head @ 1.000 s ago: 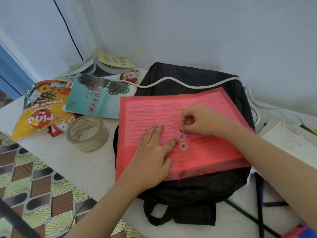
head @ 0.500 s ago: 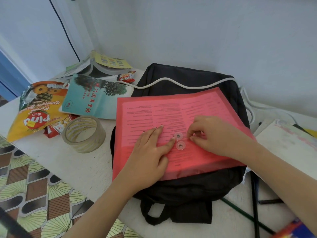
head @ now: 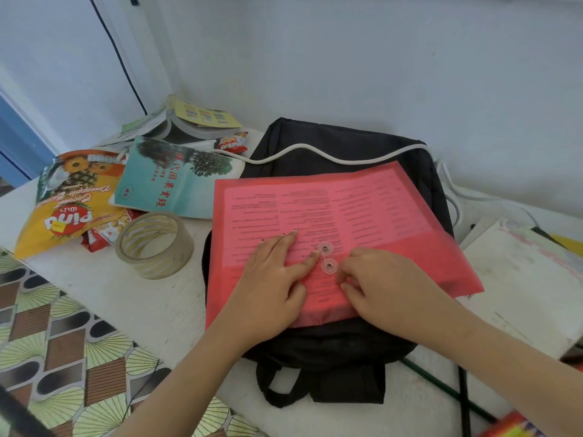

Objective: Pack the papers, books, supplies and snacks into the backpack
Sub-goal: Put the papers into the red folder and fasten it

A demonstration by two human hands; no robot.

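Note:
A red see-through folder [head: 362,203] holding printed papers lies flat on the black backpack [head: 331,143], which lies on the white table. Two clear string-tie buttons [head: 325,248] sit at the folder's flap edge, with a thin string between them. My left hand [head: 271,285] presses flat on the folder, fingers straight, its thumb tip beside the upper button. My right hand [head: 385,285] is just right of the lower button, with its curled fingertips pinching the tie string.
Left of the backpack are a clear tape roll [head: 154,244], a teal book [head: 170,184], a yellow snack bag [head: 66,200], red snack packets [head: 104,231] and an open book [head: 189,124] by the wall. A white cable [head: 315,152] crosses the backpack. A white notebook [head: 520,279] lies to the right.
My right hand has circled from above the buttons, round their right side, to below the lower one. My left hand has stayed pressed on the folder.

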